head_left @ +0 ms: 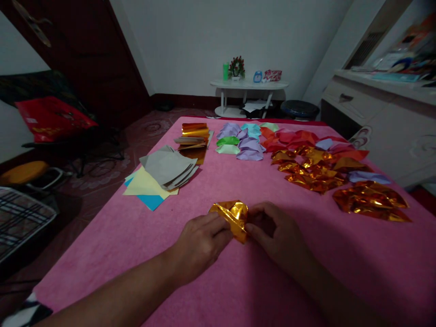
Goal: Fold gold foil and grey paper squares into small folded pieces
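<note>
A partly folded sheet of gold foil paper (235, 215) lies on the pink tablecloth (211, 281) at the near middle. My left hand (204, 238) presses and grips its left side, the fingers closed on the foil. On the right edge, my right hand (275, 231) pinches the same foil paper between thumb and fingertips. To the far left of my hands is a fanned stack of grey-backed paper squares (166, 165), over yellow paper (145, 184) and blue paper (151, 202). Folded gold foil pieces (371, 202) sit to the right.
Beyond the grey stack stand curled gold foil sheets (194, 131). Folded purple pieces (250, 149), green pieces (228, 141) and red pieces (294, 138) line the table's far side. A white side table (250, 84) is by the wall; a drawer cabinet (381, 109) borders the right.
</note>
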Demonstrator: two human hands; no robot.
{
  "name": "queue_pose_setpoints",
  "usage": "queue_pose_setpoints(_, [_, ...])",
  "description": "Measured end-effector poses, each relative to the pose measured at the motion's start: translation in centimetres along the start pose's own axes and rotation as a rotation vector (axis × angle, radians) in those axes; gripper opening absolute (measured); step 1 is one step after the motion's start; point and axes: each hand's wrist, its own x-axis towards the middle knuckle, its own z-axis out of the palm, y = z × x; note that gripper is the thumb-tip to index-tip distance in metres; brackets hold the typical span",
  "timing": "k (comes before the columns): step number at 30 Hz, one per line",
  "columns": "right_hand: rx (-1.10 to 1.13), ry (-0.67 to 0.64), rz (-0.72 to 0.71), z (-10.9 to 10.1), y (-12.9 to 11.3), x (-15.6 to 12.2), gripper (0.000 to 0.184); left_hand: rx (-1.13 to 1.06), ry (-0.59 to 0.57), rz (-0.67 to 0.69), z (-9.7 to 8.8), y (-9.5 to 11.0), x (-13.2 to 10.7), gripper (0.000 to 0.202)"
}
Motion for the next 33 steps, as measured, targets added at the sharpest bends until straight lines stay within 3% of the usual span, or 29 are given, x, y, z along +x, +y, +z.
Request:
queue_pose_setpoints(3, [-0.144,0.022,-0.077,0.2,-0.2,-0.1,0.034,0.001,-0.03,0.005,0.1,0.0,-0.1,0.02])
queue_pose_setpoints(5, [-0.189,0.046,-0.096,0.3,-0.1,0.0,0.033,0.004,-0.023,0.016,0.2,-0.1,-0.2,0.02])
queue_pose_setpoints(12, [-0.013,0.1,0.025,0.3,1.0,0.7,0.024,-0.036,0.018,-0.03,0.1,-0.7,0.0,0.014])
queue_pose_setpoints(20, [0.04,0.105,0.048,0.3,0.9,0.6,0.025,-0.105,-0.009,-0.116,0.2,-1.0,-0.1,0.016])
queue_pose_setpoints(26, [0.052,0.104,0.055,0.1,0.8,0.7,0.024,-0.142,0.035,-0.123,0.2,-1.0,0.1,0.016])
queue_pose_setpoints(33, [0.109,0.056,0.066,0.1,0.6,0.6,0.029,-0.336,0.069,-0.235,-0.2,-1.3,0.5,0.015])
